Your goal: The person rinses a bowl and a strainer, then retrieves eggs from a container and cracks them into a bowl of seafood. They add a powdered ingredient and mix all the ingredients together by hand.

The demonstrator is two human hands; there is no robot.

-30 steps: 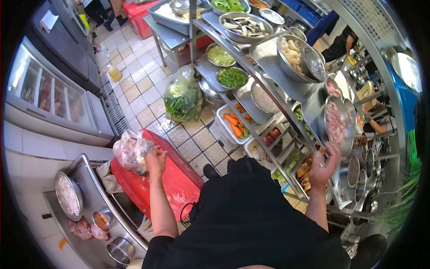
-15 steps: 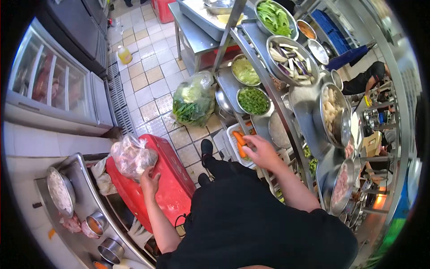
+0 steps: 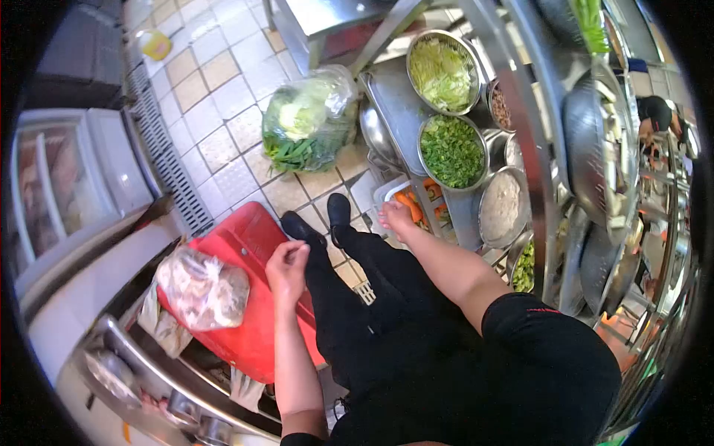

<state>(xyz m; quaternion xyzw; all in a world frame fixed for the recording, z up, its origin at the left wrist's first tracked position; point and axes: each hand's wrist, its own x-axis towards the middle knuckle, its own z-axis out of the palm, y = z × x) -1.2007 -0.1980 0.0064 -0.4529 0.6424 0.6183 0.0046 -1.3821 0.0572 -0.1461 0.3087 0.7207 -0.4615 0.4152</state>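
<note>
My left hand hangs over the red lid of a bin, fingers loosely curled in and nothing showing in them. To its left a clear plastic bag of pale, pinkish pieces rests on that lid, apart from the hand. My right hand is at the near side of a white basket of carrots, fingers curled together, with nothing seen in them.
A bag of green vegetables stands on the tiled floor ahead. At right, a metal rack holds bowls of chopped greens and shredded cabbage. A steel sink counter is at lower left; a yellow jug stands farther off.
My left hand has moved off the plastic bag, rightward, and its fingers have curled in. My right hand has drawn back left from above the carrots. The view has turned and my feet have shifted.
</note>
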